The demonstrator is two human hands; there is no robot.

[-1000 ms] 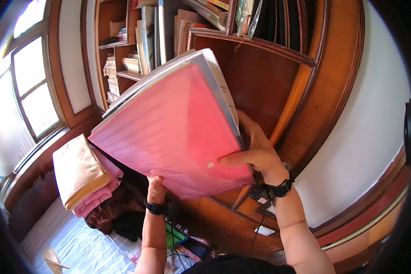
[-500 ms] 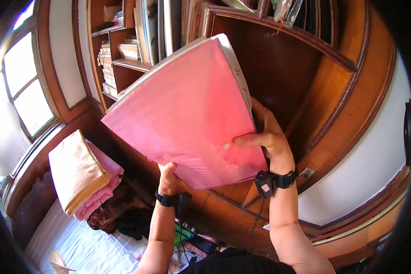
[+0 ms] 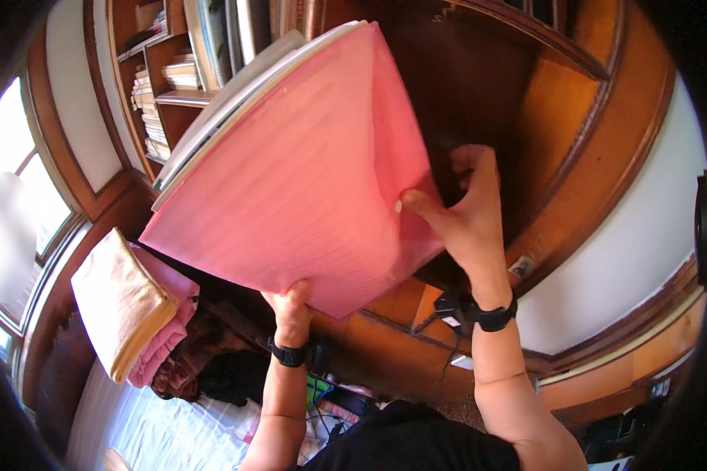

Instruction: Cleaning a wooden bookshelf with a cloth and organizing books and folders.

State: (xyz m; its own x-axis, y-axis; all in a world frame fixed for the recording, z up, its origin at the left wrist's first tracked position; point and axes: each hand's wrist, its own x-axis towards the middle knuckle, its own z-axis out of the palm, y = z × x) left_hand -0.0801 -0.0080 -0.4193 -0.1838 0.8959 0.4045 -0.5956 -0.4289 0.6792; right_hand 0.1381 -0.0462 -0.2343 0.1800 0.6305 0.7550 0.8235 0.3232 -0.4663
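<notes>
A pink translucent plastic document folder (image 3: 291, 173) is held up in front of me, tilted, with a stack of white and grey papers or booklets (image 3: 253, 77) showing behind its upper left edge. My left hand (image 3: 292, 314) grips its bottom edge, thumb on the front face and fingers hidden behind. At the folder's right side, my right hand (image 3: 479, 224) is spread: the thumb touches the front by a small white snap button (image 3: 398, 206). Its other fingers are bent and stand clear of the folder's right edge. Both wrists wear black straps.
Behind the folder stands a wooden bookcase (image 3: 562, 118) with a dark compartment; books (image 3: 151, 114) fill shelves at upper left. Folded yellow and pink cloths (image 3: 126, 302) lie on the left, by a bed with a pale sheet (image 3: 165, 428). A window (image 3: 12, 141) is at far left.
The folder has moved up and left in view and tilted, showing more of the stack behind. My right hand's fingers have come off the folder's right edge; my left hand keeps its grip.
</notes>
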